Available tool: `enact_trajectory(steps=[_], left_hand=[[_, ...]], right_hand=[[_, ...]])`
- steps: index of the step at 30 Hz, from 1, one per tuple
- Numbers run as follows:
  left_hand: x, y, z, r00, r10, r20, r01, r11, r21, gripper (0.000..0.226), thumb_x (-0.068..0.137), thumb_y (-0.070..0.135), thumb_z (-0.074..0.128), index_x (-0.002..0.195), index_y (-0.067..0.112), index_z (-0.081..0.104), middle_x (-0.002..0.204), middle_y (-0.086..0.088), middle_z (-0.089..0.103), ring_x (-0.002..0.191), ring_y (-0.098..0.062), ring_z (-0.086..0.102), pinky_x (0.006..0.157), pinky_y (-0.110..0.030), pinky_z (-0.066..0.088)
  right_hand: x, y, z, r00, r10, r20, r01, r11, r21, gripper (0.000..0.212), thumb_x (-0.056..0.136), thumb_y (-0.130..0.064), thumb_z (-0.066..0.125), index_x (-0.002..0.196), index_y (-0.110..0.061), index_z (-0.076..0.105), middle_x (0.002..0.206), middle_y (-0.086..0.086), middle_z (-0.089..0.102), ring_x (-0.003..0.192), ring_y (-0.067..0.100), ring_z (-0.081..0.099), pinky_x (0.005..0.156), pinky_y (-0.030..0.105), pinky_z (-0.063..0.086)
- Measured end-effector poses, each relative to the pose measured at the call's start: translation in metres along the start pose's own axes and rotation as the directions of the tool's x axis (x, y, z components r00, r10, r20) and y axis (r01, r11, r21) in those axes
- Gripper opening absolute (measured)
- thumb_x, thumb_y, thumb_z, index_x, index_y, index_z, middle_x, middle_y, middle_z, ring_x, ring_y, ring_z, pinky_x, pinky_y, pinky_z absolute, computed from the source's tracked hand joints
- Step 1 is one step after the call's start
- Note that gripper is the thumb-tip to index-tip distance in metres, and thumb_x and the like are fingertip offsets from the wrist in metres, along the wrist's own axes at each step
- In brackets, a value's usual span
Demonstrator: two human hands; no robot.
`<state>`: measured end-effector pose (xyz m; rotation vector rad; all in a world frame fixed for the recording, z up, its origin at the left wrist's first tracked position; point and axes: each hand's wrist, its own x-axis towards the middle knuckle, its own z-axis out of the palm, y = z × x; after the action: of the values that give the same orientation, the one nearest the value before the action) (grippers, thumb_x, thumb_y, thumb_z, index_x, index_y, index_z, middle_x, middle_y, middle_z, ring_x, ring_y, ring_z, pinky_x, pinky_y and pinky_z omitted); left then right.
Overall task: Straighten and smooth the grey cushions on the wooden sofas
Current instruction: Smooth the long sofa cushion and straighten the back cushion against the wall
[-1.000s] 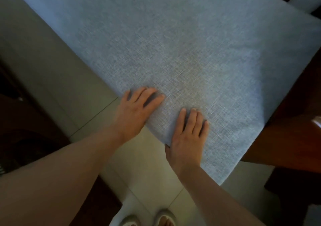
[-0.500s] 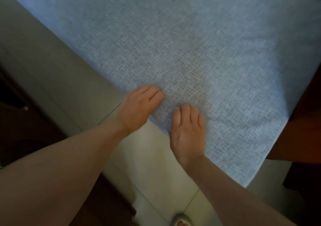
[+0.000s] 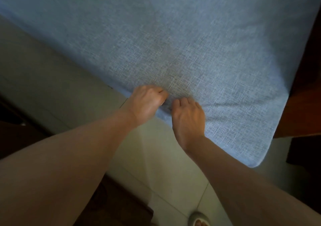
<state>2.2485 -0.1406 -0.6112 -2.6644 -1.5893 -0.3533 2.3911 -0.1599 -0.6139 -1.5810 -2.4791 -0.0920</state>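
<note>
The grey cushion (image 3: pixel 182 48) fills the view from about nine o'clock round to three, its near edge running diagonally down to a rounded corner at four o'clock, where dark wooden sofa frame (image 3: pixel 305 93) shows along its right side. Both hands sit side by side on that near edge, just below centre: the left hand (image 3: pixel 147 100) has its fingers curled under, bunching the fabric at the edge, and the right hand (image 3: pixel 188 116) is likewise curled, fingers tucked into the cloth (whether the thumbs pinch from beneath cannot be told). A few faint creases fan toward three o'clock from the right hand. To do this step well, pull evenly with both hands toward six o'clock, keeping the edge parallel to the frame, then flatten the palms and sweep outward to clear the creases over the pale tiled floor (image 3: pixel 156 156)
</note>
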Motion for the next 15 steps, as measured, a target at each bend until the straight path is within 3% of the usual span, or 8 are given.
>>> enact_trajectory(steps=[2,4,9,15], left_hand=[[0.001,0.000,-0.002,1.000,-0.019,0.006,0.019,1.000,0.011,0.034,0.040,-0.019,0.071,0.056,0.006,0.054,0.049,-0.009,0.051,0.039,-0.028,0.050,0.044,-0.021,0.024],[0.002,0.002,-0.005,0.999,-0.031,0.022,0.030,0.999,0.016,0.038,0.035,-0.020,0.072,0.056,0.006,0.054,0.049,-0.010,0.052,0.039,-0.029,0.051,0.046,-0.020,0.023],[-0.003,0.006,-0.010,0.998,-0.039,0.040,0.039,0.999,0.015,0.038,0.035,-0.020,0.072,0.055,0.006,0.054,0.048,-0.010,0.052,0.038,-0.029,0.052,0.048,-0.020,0.022],[-0.019,0.009,-0.017,0.996,-0.063,0.060,0.063,0.998,0.011,0.039,0.033,-0.021,0.070,0.053,0.006,0.050,0.046,-0.010,0.049,0.036,-0.028,0.049,0.046,-0.020,0.021]], right_hand=[[0.004,-0.004,-0.006,0.997,0.068,0.048,-0.069,0.997,0.016,0.028,0.040,0.010,0.073,0.056,-0.006,0.056,0.051,0.010,0.053,0.045,0.026,0.053,0.040,0.022,0.031],[0.006,-0.003,-0.012,0.992,0.092,0.090,-0.098,0.993,0.061,0.035,0.037,0.014,0.077,0.058,-0.004,0.057,0.052,0.011,0.054,0.043,0.028,0.052,0.044,0.021,0.024],[0.001,0.001,-0.025,0.970,0.075,0.232,-0.107,0.986,0.127,0.024,0.082,0.009,0.049,0.084,-0.014,0.043,0.079,0.009,0.051,0.069,0.026,0.041,0.059,0.032,0.025],[-0.006,-0.012,-0.037,0.945,0.066,0.321,-0.113,0.985,0.129,0.021,0.088,0.003,0.046,0.102,-0.009,0.054,0.097,0.008,0.058,0.082,0.028,0.051,0.065,0.031,0.028]])
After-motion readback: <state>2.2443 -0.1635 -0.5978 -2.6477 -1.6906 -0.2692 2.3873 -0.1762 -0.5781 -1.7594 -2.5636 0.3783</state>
